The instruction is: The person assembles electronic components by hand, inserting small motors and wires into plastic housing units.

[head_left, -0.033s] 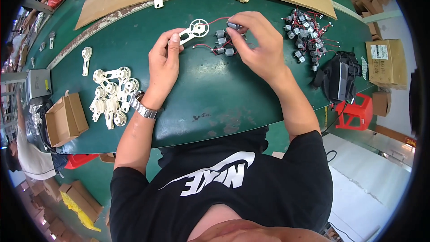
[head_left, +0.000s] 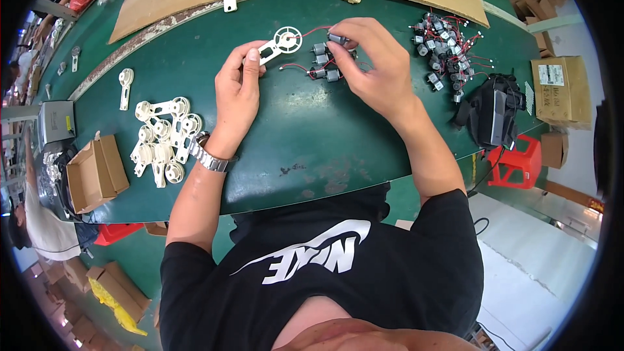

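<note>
Pinching a white plastic bracket (head_left: 281, 43) at twelve o'clock on the green surface (head_left: 312, 143), the left hand (head_left: 238, 88) holds it closed-fingered while the right hand (head_left: 372, 65) grips a small motor (head_left: 337, 39) beside loose motors (head_left: 323, 65) at one o'clock.

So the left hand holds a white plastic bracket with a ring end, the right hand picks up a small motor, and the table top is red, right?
Not quite: the head view shows a green table, not a red one. The rest holds: the left hand holds the white plastic bracket with the ring end, and the right hand pinches a small motor with red wires.
</note>
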The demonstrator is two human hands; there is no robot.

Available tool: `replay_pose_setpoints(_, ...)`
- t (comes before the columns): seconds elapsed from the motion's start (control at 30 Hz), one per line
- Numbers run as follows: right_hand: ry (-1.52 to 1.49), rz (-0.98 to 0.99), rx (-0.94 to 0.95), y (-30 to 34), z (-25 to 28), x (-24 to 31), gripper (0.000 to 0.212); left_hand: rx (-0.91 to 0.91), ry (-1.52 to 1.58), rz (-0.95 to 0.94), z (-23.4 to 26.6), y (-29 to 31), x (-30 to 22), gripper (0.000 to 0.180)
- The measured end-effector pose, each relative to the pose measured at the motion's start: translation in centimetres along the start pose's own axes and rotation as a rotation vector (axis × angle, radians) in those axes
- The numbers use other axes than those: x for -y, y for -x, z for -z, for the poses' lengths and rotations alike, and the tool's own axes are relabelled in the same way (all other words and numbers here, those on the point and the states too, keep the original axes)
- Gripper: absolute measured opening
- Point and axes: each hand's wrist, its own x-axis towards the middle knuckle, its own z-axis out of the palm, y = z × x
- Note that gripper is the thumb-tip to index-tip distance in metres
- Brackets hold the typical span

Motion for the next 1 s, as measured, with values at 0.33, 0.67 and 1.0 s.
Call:
replay_pose_setpoints(0.33,0.077,0.129,0.08,0.5,-0.8,0.1,0.024,-0.003,-0.077,-0.035,-0.5,0.3,-0.2,0.031)
replay_pose_setpoints(0.67,-0.129,-0.02,0.132,0.5,-0.6,0.6,0.026,-0.047,-0.186,-0.125,-0.6,0.3,-0.2,0.022)
replay_pose_setpoints(1.0,-0.33,-0.309,0.069,1.0,-1.4,0.3,0.023,-0.036,-0.331,-0.277,-1.1,0.4,-1.5,0.017)
